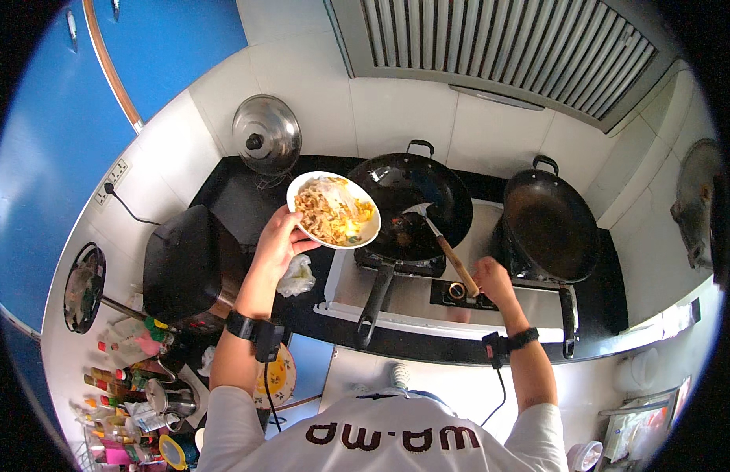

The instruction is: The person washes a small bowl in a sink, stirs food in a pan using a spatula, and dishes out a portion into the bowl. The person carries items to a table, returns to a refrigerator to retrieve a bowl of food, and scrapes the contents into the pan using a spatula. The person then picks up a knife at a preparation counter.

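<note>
My left hand (280,236) grips the rim of a white bowl (372,231), tilted towards the wok, its thumb over the edge. Inside the bowl is cooked food (332,211), with pale shreds and yellow egg-like pieces. A black wok (444,183) rests on the left burner, with dark residue on its bottom. Leaning over its rim is a spatula with a wooden handle (453,259) and a metal blade (419,209). Beside the handle's lower end is my right hand (492,278), fingers curled; whether it grips the handle is unclear.
A second wok (548,224) occupies the right burner. Both wok handles reach over the stove's front. A steel lid (267,133) leans on the wall. Left are a black appliance (182,265), a plastic bag (296,276) and several bottles (114,389). A range hood (506,59) overhangs.
</note>
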Demonstrator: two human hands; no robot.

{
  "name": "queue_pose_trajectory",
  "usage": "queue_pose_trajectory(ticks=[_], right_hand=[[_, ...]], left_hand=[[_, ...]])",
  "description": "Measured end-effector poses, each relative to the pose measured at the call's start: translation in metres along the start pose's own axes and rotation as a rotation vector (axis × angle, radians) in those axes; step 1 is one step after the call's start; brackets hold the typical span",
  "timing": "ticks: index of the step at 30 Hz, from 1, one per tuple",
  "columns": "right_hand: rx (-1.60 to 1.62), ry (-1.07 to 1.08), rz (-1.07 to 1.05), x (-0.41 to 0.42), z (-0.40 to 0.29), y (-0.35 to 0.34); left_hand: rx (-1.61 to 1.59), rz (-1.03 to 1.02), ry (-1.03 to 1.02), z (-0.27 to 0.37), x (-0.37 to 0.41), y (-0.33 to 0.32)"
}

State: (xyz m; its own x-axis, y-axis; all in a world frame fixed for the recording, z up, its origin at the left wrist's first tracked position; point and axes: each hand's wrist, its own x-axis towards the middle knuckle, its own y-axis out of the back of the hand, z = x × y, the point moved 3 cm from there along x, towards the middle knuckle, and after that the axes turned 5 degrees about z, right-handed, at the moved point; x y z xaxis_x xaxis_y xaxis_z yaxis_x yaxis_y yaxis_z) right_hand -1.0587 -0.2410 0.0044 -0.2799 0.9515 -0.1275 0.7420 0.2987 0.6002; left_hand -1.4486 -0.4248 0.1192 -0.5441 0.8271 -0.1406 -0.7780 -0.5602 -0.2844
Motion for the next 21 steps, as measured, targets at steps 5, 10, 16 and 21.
queue_pose_trajectory(ticks=[5, 10, 16, 21], right_hand=[[-0.355, 0.197, -0.001, -0.031, -0.074, -0.009], [-0.204, 0.21, -0.279, -0.035, -0.099, -0.012], [0.013, 0.39, 0.041, -0.042, -0.086, 0.001], [0.125, 0.376, 0.083, -0.06, -0.122, 0.013]], left_hand=[[0.029, -0.133, 0.018, -0.005, 0.017, -0.027], [0.065, -0.197, 0.075, -0.007, 0.027, -0.051], [0.099, -0.23, 0.089, -0.014, 0.032, -0.069], [0.141, -0.233, 0.093, -0.026, 0.042, -0.077]])
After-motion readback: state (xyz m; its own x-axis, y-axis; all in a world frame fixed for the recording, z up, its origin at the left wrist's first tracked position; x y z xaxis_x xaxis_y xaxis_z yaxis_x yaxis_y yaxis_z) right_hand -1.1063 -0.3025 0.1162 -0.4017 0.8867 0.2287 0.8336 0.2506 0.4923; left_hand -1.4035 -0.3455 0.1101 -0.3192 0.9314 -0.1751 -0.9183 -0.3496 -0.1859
